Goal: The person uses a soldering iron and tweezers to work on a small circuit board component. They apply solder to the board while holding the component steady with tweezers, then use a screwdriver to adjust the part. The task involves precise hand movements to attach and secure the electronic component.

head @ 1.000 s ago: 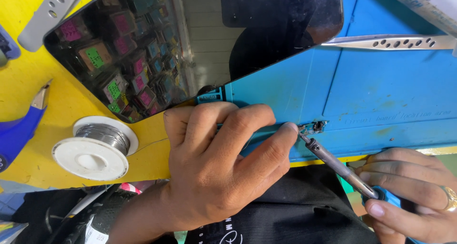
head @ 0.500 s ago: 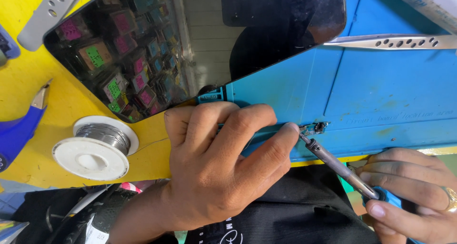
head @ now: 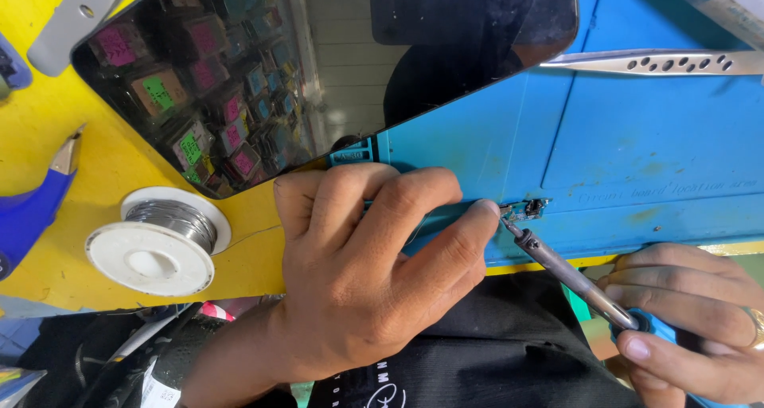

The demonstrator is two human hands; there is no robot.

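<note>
Presently the left hand point(head: 374, 273) lies curled on the blue mat point(head: 637, 137), forefinger tip pinning a small circuit board point(head: 527, 210) near the mat's front edge. Right hand point(head: 688, 324), closed round a soldering iron point(head: 569, 273), sets its tip against the board. Solder spool point(head: 155, 245) sits on the yellow worktop point(head: 48, 113), left; tweezers point(head: 660, 62) lie at the mat's far right.
</note>
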